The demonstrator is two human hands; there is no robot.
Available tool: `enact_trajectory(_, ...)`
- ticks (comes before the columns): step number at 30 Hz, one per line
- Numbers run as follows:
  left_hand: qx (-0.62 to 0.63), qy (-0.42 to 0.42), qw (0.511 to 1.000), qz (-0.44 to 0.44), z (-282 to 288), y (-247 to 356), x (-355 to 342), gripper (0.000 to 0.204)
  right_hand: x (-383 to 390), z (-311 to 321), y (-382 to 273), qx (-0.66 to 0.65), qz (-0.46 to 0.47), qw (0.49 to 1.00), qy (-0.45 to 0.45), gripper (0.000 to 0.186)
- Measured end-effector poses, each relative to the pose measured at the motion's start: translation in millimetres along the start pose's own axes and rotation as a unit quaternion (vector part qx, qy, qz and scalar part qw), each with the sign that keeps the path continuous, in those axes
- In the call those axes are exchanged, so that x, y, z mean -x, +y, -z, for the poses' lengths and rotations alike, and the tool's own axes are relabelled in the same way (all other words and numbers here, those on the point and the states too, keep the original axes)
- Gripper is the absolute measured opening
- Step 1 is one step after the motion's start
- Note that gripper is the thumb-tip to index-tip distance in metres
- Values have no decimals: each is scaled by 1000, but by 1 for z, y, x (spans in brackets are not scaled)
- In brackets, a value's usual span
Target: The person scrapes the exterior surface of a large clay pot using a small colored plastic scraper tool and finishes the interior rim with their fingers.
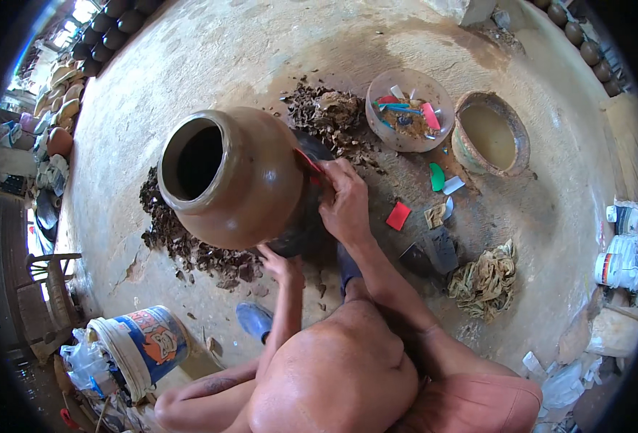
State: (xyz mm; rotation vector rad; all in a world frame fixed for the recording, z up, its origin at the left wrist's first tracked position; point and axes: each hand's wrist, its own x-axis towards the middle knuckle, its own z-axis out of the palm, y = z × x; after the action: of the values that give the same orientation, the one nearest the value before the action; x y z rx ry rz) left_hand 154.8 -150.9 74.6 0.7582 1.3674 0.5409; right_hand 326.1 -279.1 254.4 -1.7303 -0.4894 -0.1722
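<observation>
A brown clay pot (265, 177) with a wide mouth leans to the left on a dark, rounded support (301, 231) in front of me. My right hand (345, 202) is closed on a thin red scraper (306, 162), whose edge lies against the pot's right side. Low on the near side, my left hand (283, 265) touches the pot's underside with fingers stretched out and partly hidden by it. Dark clay shavings (326, 119) are heaped beyond the pot, and more clay shavings (210, 260) lie along its left and near sides.
Right of the pot stand a translucent bowl (409, 144) of coloured plastic pieces and a clay basin (470, 155) of cloudy water. Nearer lie a green piece (437, 177), a red square (398, 215) and a crumpled cloth (483, 281). A bucket (149, 346) stands at lower left.
</observation>
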Motion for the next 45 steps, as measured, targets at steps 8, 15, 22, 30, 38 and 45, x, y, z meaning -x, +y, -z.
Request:
enact_trajectory(8, 8, -189, 980, -65, 30, 77, -47, 66, -2, 2, -23, 15, 3, 1000, 2, 34)
enact_trajectory(15, -54, -104, 985, 128, 12, -17, 27, 81, 1, 2, -23, 49, -4, 998, -29, 35)
enact_trajectory(22, 43, -150, 988, 4, 8, 70, -6, 70, -2, -3, -17, 37, 18, 999, -2, 28)
enact_trajectory(30, -186, -170, 958, 139, 23, -6, 41, 83, 0, 3, -17, 42, 6, 999, -16, 27)
enact_trajectory(38, -128, -56, 966, -219, 52, 75, -93, 61, -13, -9, -39, 62, 104, 993, -9, 48)
enact_trajectory(45, -75, -98, 986, 115, -12, -11, 67, 72, -23, 27, -13, 143, 114, 982, -52, 80)
